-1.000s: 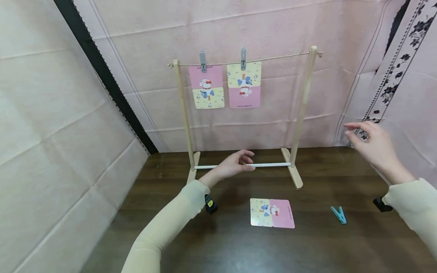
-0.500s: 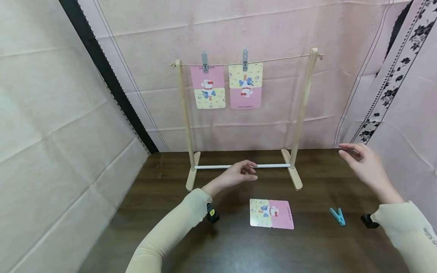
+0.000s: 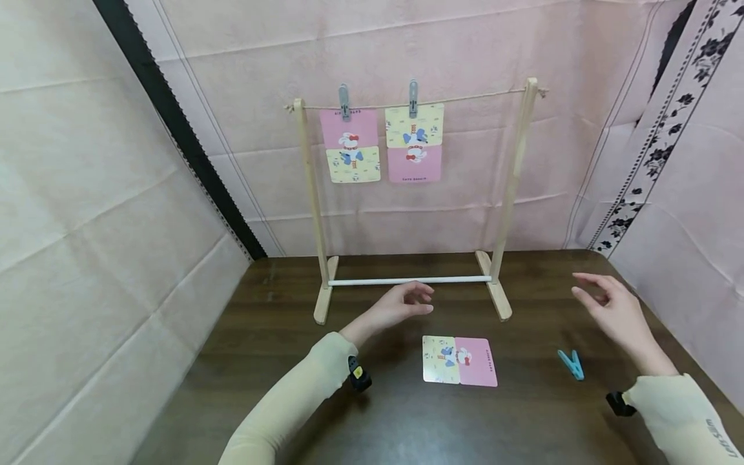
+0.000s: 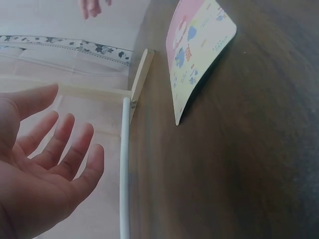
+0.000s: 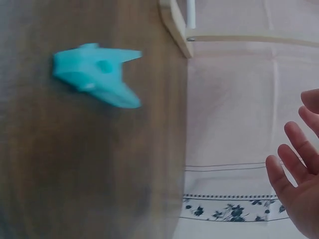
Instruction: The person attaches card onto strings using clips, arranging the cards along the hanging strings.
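My left hand (image 3: 398, 305) hovers in front of the rack's white crossbar (image 3: 372, 281), its fingers loosely bent with nothing between them. Below and to its right, a yellow-and-pink card (image 3: 478, 361) lies on the table; the left wrist view shows this card (image 4: 199, 50) bent up off the surface along its edge. Over the right part of the table my right hand (image 3: 616, 313) hangs with relaxed fingers and holds nothing. Nearest to it is a blue clothespin (image 3: 572, 365) lying on the table. In the right wrist view, that clothespin (image 5: 94, 72) is apart from the fingers.
A wooden rack (image 3: 511, 181) stands at the back, with a string (image 3: 476, 98) across its top. Two grey clothespins, one left (image 3: 344, 103) and one right (image 3: 413, 100), hold a left card (image 3: 351, 145) and a right card (image 3: 414, 143). Pale cloth (image 3: 174, 290) surrounds the table.
My right hand has come down and slightly left towards the clothespin. The left hand has lowered a little, away from the crossbar. The cards and clothespins stay where they were.
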`<state>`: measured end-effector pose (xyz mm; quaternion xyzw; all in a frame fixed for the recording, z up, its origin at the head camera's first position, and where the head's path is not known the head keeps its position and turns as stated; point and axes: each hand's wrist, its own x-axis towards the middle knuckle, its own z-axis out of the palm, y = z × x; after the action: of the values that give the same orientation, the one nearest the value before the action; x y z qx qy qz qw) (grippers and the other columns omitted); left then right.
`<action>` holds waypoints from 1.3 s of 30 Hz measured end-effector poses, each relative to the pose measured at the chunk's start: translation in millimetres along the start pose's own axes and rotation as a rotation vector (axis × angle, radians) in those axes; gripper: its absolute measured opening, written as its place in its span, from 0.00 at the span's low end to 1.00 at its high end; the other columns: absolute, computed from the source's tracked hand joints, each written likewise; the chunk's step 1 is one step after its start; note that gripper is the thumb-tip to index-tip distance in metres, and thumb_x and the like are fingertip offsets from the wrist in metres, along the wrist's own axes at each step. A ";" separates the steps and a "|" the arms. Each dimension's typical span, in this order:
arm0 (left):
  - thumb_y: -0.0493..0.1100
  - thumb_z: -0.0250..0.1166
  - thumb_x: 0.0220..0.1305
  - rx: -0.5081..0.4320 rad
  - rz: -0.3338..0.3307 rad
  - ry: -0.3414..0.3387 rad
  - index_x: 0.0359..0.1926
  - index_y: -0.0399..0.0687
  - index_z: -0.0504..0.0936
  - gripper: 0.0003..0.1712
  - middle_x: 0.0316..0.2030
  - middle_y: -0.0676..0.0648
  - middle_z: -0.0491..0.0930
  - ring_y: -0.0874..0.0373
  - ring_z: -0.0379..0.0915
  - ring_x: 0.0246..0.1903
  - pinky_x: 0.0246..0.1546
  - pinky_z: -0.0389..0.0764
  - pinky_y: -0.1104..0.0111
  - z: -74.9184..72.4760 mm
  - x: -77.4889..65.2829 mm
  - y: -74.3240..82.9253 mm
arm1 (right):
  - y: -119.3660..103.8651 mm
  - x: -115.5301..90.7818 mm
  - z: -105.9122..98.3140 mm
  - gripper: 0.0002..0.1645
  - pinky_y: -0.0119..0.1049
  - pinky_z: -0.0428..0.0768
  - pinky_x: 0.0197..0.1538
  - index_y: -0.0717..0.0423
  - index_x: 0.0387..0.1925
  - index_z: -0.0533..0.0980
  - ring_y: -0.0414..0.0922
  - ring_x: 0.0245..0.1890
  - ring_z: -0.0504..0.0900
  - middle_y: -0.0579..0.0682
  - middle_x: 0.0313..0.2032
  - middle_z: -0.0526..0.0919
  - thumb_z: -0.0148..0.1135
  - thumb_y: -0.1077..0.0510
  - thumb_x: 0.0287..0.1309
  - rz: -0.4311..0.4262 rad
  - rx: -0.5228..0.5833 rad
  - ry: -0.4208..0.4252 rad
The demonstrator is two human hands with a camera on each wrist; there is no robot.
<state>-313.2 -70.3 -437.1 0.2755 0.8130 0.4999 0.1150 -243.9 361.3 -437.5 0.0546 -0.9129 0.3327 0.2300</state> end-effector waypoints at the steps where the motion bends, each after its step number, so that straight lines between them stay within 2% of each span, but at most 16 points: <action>1: 0.47 0.71 0.65 0.002 -0.006 0.007 0.58 0.52 0.80 0.22 0.54 0.41 0.81 0.58 0.75 0.44 0.42 0.77 0.65 -0.6 -0.9 -0.8 | 1.6 -1.7 1.3 0.25 0.25 0.69 0.36 0.59 0.63 0.75 0.29 0.40 0.72 0.63 0.55 0.76 0.61 0.49 0.71 0.004 -0.008 -0.012; 5: 0.47 0.71 0.64 0.025 -0.029 0.029 0.58 0.50 0.80 0.22 0.55 0.43 0.80 0.58 0.75 0.44 0.44 0.77 0.64 0.8 -2.8 -2.9 | 6.2 -8.1 5.5 0.25 0.25 0.69 0.36 0.60 0.62 0.76 0.51 0.43 0.77 0.65 0.55 0.76 0.60 0.49 0.71 0.019 -0.032 -0.049; 8: 0.48 0.71 0.64 0.059 -0.050 0.029 0.59 0.49 0.79 0.23 0.57 0.43 0.79 0.58 0.75 0.44 0.45 0.77 0.64 4.0 -4.1 -4.9 | 10.2 -12.7 9.5 0.25 0.25 0.70 0.37 0.61 0.61 0.76 0.55 0.44 0.78 0.65 0.55 0.77 0.61 0.49 0.71 0.011 -0.041 -0.084; 12: 0.49 0.70 0.66 0.114 -0.054 0.024 0.61 0.48 0.78 0.25 0.59 0.42 0.77 0.56 0.75 0.46 0.47 0.77 0.63 8.7 -4.0 -7.8 | 15.5 -17.1 15.2 0.26 0.27 0.73 0.38 0.63 0.61 0.75 0.56 0.44 0.79 0.65 0.52 0.80 0.61 0.49 0.71 0.005 -0.046 -0.152; 14: 0.49 0.70 0.66 0.142 -0.052 0.018 0.61 0.47 0.77 0.26 0.59 0.42 0.77 0.53 0.75 0.50 0.52 0.77 0.60 11.2 -3.4 -8.4 | 17.8 -18.9 18.0 0.28 0.34 0.75 0.40 0.65 0.61 0.73 0.58 0.45 0.80 0.65 0.49 0.82 0.60 0.48 0.71 0.012 -0.054 -0.204; 18: 0.48 0.70 0.66 0.207 -0.048 -0.001 0.62 0.47 0.76 0.26 0.59 0.44 0.77 0.48 0.71 0.59 0.61 0.72 0.56 16.5 -2.1 -9.4 | 20.5 -21.4 21.3 0.32 0.45 0.76 0.41 0.69 0.62 0.71 0.54 0.42 0.80 0.63 0.46 0.83 0.59 0.46 0.72 0.042 -0.079 -0.319; 24: 0.49 0.71 0.64 0.281 -0.038 -0.038 0.61 0.45 0.76 0.28 0.57 0.45 0.78 0.51 0.72 0.58 0.60 0.73 0.58 25.6 2.1 -15.3 | 21.4 -25.6 20.4 0.35 0.40 0.75 0.35 0.72 0.58 0.73 0.45 0.35 0.76 0.55 0.40 0.81 0.59 0.43 0.70 0.092 -0.097 -0.414; 31: 0.50 0.71 0.65 0.313 -0.056 -0.102 0.63 0.44 0.75 0.30 0.58 0.45 0.78 0.55 0.73 0.57 0.59 0.74 0.59 35.5 5.3 -15.3 | 21.7 -32.1 19.8 0.39 0.41 0.76 0.37 0.73 0.56 0.73 0.46 0.37 0.77 0.55 0.41 0.81 0.60 0.38 0.68 0.168 -0.094 -0.490; 39: 0.51 0.72 0.63 0.328 -0.065 -0.149 0.61 0.46 0.76 0.29 0.56 0.47 0.79 0.55 0.74 0.56 0.57 0.75 0.63 45.1 9.4 -16.9 | 20.7 -28.8 19.5 0.42 0.41 0.76 0.38 0.74 0.56 0.73 0.45 0.37 0.78 0.52 0.38 0.81 0.62 0.36 0.65 0.180 -0.111 -0.528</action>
<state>-305.7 -37.1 -472.4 0.3007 0.8812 0.3349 0.1446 -231.1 363.4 -475.8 0.0455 -0.9592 0.2756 -0.0436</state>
